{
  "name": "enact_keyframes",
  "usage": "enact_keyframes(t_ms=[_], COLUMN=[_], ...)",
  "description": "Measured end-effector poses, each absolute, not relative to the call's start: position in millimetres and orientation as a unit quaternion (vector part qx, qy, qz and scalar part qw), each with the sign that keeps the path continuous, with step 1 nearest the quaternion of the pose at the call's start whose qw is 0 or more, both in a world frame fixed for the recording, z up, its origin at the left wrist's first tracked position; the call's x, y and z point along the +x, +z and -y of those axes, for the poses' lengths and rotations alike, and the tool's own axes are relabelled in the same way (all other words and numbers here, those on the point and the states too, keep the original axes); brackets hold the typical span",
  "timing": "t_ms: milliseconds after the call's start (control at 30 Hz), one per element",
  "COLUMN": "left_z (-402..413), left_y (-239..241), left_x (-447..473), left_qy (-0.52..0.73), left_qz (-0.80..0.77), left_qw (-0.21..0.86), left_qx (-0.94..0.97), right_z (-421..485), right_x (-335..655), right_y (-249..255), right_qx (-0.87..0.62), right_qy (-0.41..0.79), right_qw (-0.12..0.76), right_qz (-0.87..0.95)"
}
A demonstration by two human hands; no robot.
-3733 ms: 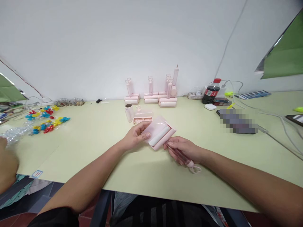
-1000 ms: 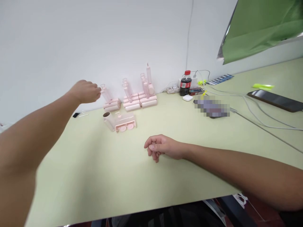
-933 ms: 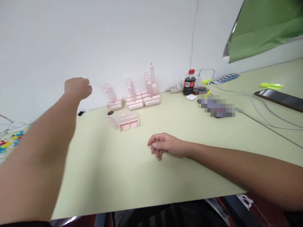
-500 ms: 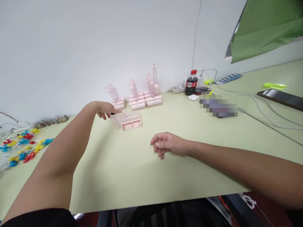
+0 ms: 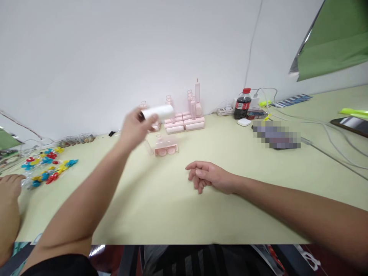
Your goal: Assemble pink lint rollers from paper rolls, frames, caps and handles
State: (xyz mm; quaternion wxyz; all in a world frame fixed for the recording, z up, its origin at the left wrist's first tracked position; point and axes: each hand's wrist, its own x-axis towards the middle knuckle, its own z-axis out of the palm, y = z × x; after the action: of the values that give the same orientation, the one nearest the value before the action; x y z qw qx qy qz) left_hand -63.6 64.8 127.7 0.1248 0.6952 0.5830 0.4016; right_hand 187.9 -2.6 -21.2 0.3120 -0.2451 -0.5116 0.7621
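My left hand [image 5: 136, 128] is raised above the table, with its fingers wrapped round a smooth white cylinder [image 5: 159, 112]. Motion blurs the hand, and the cylinder's left end looks dark. Just below it on the table is a small pink case [image 5: 166, 150] with two round pink parts inside and a clear upright lid. A clear pinkish tube [image 5: 148, 147] leans beside the case. My right hand [image 5: 208, 176] rests on the table, holding nothing, its fingers loosely bent and apart.
Pink boxes [image 5: 194, 124] with clear tubes stand along the wall. Further right are a cola bottle [image 5: 243, 104], a white earbud case [image 5: 244, 122], cables and a blurred-out object [image 5: 276, 135]. Colourful wrapped pieces [image 5: 51, 168] lie left, near another person's hand [image 5: 10, 186].
My left hand has come up from behind the pink case and now holds the white cylinder. Another person's hand has come into view at left. My right hand stays resting on the table.
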Motion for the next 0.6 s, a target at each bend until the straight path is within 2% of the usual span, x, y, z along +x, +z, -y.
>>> enact_keyframes(t_ms=[67,200,267,433,500,600], left_z=[-23,30,32,0,-11,-19], left_y=[84,22,13,8,1,-9], left_x=[-36,-3,-2,-21,-26,-29], left_qy=[0.413,0.310,0.241,0.167,0.133,0.090], left_qz=[-0.501,-0.450,-0.452,-0.581,-0.607,-0.610], left_qw=[0.238,0.289,0.244,0.034,0.009,0.029], left_qx=[0.722,0.786,0.823,0.796,0.783,0.787], right_z=[3,0,-4,-10,-10,-9], right_x=[188,187,187,188,189,190], right_y=[-22,-21,-19,-14,-14,-16], right_qx=[-0.216,-0.184,-0.210,-0.295,-0.299,-0.291], right_qy=[0.765,0.788,0.794,0.775,0.775,0.776], right_qw=[0.345,0.400,0.421,0.459,0.450,0.432], right_qz=[0.499,0.431,0.386,0.320,0.329,0.355])
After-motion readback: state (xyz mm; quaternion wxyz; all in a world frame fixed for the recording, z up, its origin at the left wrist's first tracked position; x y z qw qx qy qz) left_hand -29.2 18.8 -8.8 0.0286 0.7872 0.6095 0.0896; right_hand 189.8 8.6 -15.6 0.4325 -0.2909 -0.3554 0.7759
